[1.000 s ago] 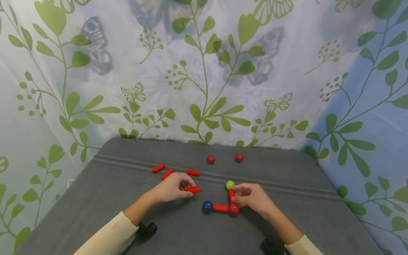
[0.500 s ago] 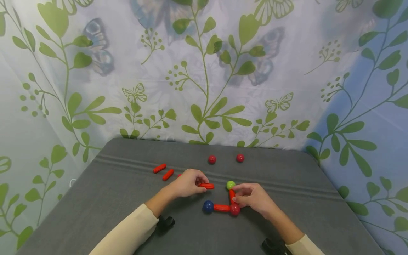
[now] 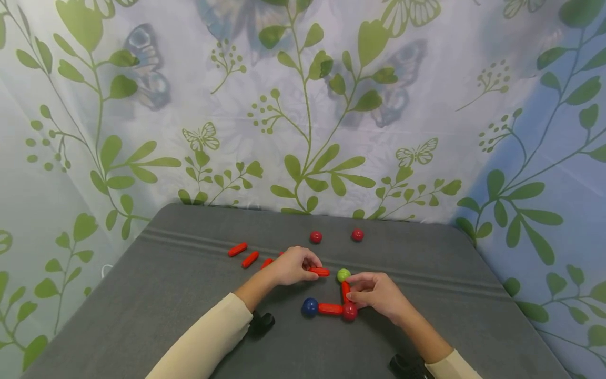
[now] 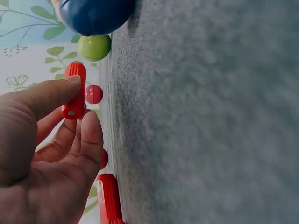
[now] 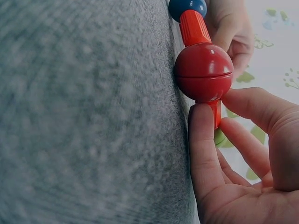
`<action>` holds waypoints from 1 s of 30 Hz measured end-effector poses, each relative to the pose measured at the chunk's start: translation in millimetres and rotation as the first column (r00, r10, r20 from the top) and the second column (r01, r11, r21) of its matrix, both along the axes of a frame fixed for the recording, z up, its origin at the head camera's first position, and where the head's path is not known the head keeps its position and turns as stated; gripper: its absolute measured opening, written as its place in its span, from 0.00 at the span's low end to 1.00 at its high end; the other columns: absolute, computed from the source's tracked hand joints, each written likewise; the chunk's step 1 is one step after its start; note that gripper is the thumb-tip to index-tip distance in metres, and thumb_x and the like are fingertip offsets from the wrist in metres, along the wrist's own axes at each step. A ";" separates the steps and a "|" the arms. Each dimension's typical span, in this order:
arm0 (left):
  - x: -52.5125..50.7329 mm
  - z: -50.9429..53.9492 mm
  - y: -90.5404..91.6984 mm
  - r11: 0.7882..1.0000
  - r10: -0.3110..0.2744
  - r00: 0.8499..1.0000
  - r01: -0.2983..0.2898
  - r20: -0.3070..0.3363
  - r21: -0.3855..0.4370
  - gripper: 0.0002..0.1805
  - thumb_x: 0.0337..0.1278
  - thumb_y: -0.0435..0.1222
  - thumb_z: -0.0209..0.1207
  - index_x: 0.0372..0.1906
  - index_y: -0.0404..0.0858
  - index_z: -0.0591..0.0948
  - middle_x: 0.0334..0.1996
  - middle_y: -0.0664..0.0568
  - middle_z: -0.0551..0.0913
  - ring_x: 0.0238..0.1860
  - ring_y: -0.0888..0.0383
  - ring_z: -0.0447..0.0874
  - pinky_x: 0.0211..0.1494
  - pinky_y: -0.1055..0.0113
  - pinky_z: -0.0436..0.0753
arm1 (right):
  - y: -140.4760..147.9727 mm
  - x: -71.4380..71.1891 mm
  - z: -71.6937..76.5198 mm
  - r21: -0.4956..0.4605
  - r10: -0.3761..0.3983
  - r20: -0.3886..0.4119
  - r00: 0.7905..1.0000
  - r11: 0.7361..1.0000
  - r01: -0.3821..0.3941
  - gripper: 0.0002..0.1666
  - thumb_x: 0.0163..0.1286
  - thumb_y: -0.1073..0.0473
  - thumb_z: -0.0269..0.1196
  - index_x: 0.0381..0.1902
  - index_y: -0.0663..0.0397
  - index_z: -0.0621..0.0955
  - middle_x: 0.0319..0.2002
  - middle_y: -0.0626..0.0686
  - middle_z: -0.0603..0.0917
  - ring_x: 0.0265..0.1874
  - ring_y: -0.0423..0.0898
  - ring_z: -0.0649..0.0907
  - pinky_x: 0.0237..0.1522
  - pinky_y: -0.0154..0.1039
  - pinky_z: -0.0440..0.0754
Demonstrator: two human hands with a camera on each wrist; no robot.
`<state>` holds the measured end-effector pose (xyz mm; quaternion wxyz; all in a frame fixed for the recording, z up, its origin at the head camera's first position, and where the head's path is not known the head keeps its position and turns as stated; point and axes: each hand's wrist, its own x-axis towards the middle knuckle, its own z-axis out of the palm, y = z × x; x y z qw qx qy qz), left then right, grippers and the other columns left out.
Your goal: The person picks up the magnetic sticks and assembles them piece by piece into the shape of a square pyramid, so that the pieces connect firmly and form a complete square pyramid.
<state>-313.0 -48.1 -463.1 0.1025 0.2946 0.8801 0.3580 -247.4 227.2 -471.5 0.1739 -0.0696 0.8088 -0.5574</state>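
Observation:
My left hand (image 3: 291, 266) pinches a red magnetic rod (image 3: 321, 272) between thumb and fingers, its metal-dotted end showing in the left wrist view. The rod points right, just short of a green ball (image 3: 343, 275). That ball tops an L-shaped chain on the table: a second red rod (image 3: 345, 291) runs down to a red ball (image 3: 349, 311), and a third rod (image 3: 330, 309) goes left to a blue ball (image 3: 310, 307). My right hand (image 3: 377, 295) holds the second rod with thumb and fingertips, close to the red ball (image 5: 204, 73).
Two loose red balls, one (image 3: 315, 237) left of the other (image 3: 357, 235), lie toward the back of the grey table (image 3: 189, 295). Several red rods (image 3: 238, 249) lie at the left, partly behind the left hand. A leaf-patterned curtain (image 3: 303, 105) hangs behind the table.
My left hand has moved right and slightly farther away, bringing its rod close to the green ball. My right hand and the chain have stayed in place.

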 end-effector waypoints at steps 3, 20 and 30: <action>-3.3 -0.9 4.0 1.000 -0.012 1.000 0.012 0.000 -0.010 0.08 0.59 0.38 0.72 0.43 0.46 0.88 0.31 0.61 0.83 0.32 0.65 0.77 0.37 0.72 0.79 | -0.3 -0.3 0.6 -0.002 0.003 0.001 1.000 1.000 -0.003 0.29 0.62 0.60 0.75 0.59 0.64 0.82 0.42 0.56 0.89 0.37 0.47 0.88 0.41 0.46 0.90; -8.8 -0.1 20.0 0.999 -0.017 0.999 0.018 0.036 -0.039 0.09 0.58 0.37 0.73 0.42 0.45 0.88 0.31 0.60 0.83 0.32 0.65 0.78 0.39 0.72 0.79 | -0.6 0.4 0.5 -0.003 -0.001 0.002 1.000 1.000 0.001 0.29 0.63 0.60 0.75 0.59 0.65 0.82 0.42 0.57 0.89 0.37 0.47 0.89 0.41 0.46 0.90; -8.8 -1.7 24.9 0.999 -0.016 0.999 0.018 0.039 -0.049 0.08 0.58 0.36 0.73 0.42 0.45 0.88 0.31 0.61 0.84 0.33 0.66 0.78 0.40 0.73 0.79 | 0.1 -0.2 0.2 -0.014 0.008 0.009 1.000 1.000 -0.008 0.28 0.63 0.60 0.75 0.59 0.66 0.82 0.43 0.57 0.89 0.37 0.47 0.88 0.41 0.46 0.90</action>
